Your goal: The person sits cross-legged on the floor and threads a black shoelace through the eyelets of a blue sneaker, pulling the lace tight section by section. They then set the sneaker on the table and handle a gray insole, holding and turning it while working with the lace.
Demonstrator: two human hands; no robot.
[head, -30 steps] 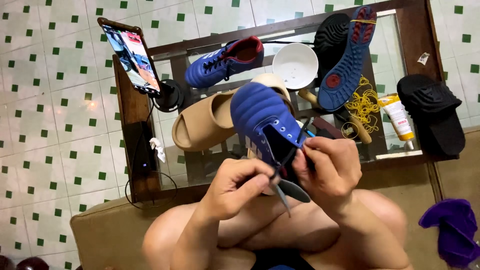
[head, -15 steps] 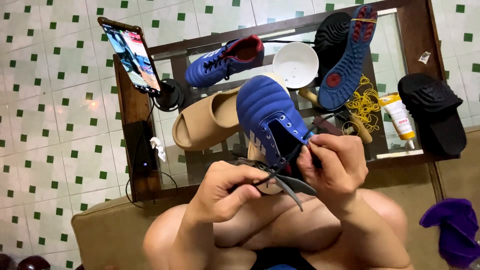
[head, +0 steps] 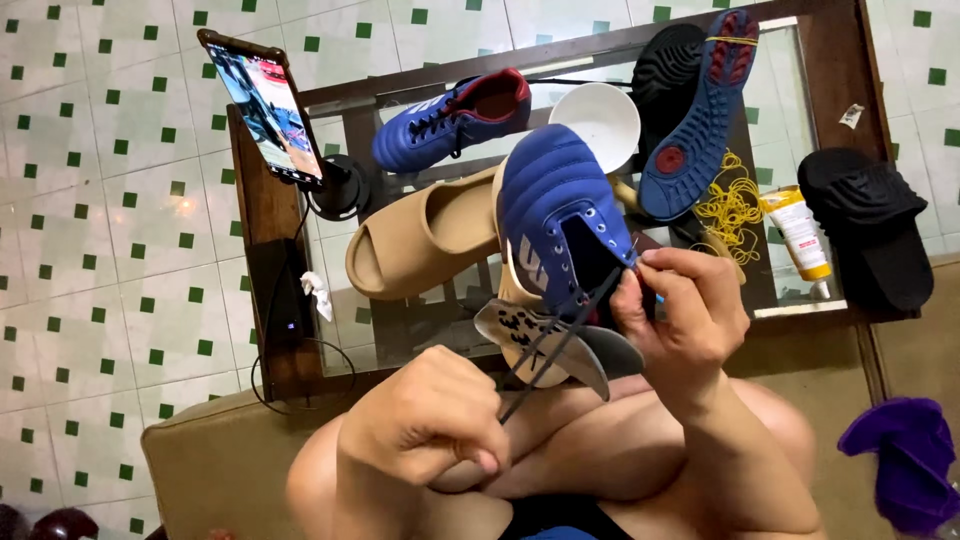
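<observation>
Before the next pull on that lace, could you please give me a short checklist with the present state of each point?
1. Left hand closed on the black lace: ok.
2. Right hand steadying the blue shoe at its eyelets: ok.
3. Lace taut between shoe and left hand: ok.
4. Lace through the correct eyelet: cannot tell, fingers cover it.
5. Shoe free of the tan slide behind it: cannot tell.

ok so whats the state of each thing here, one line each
blue shoe: held up, partly laced
black lace: pulled taut between both hands
left hand: fisted on the lace
right hand: pinching at the eyelets
phone: screen lit, propped on stand
white bowl: upright
glue tube: lying flat
</observation>
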